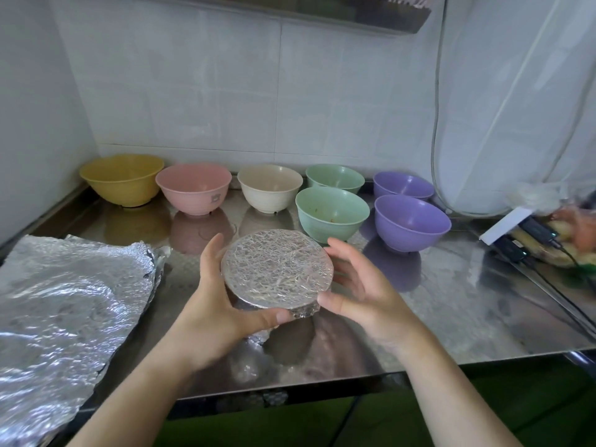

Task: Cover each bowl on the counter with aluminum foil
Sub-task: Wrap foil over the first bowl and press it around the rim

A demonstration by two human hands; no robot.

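Note:
A bowl covered with crinkled aluminum foil is held above the steel counter, tilted toward me. My left hand grips its left and lower side, thumb under the near rim. My right hand touches the right rim with relaxed, spread fingers and the thumb against the foil edge. Several uncovered bowls stand at the back: yellow, pink, cream, two green and two purple. A stack of foil sheets lies at the left.
A white tiled wall stands behind the bowls and on the left. At the right lie a white box, black cables and a plastic bag. A sheer curtain hangs at the right. The counter's front edge runs just below my wrists.

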